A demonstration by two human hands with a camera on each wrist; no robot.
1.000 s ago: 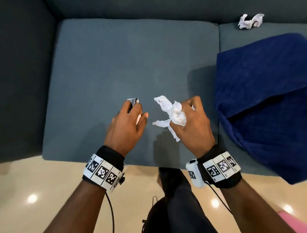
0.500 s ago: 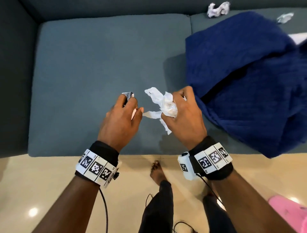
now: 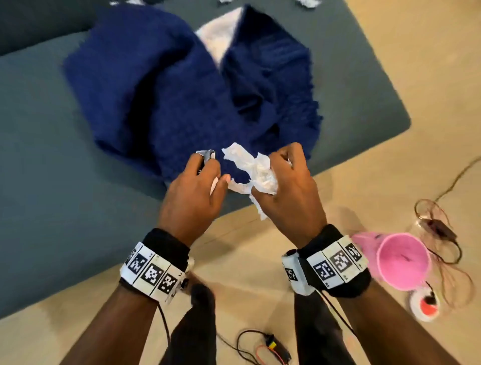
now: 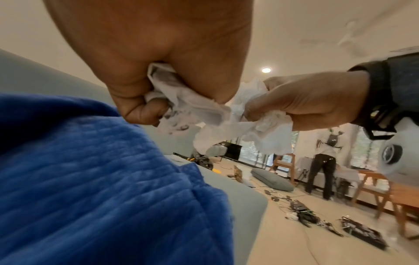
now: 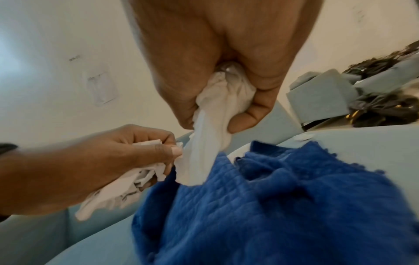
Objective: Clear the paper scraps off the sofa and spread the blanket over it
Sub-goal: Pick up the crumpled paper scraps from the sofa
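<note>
Hands: left hand (image 3: 194, 190) and right hand (image 3: 287, 187) are held side by side above the front edge of the sofa, each wrist banded with black-and-white square-patterned markers.
Left grip: fingers curled tight round a crumpled printed paper scrap (image 4: 181, 104), creased and marked with dark ink; one folded corner pokes out past the knuckles in the head view.
Right grip: fingers and thumb clenched on a soft white tissue wad (image 3: 256, 173), thin and wrinkled, with loose tails hanging below the fist.
Contact: tissue and printed scrap meet between the two fists in the left wrist view.
Blanket: dark blue quilted blanket (image 3: 187, 86), ribbed and plush, lies bunched in heavy folds on the seat; a white patch (image 3: 221, 41) shows in a gap between its folds.
Sofa: grey-blue fabric sofa (image 3: 39, 135), smooth weave, rounded cushion corner.
Remaining scraps: small white paper pieces (image 3: 308, 3) lie at the far edge of the seat, well apart from the hands.
Floor: glossy beige tile floor (image 3: 260, 260) carries a round pink plastic bin (image 3: 402, 261) just beside the right wrist, amid thin tangled cables (image 3: 442, 250).
</note>
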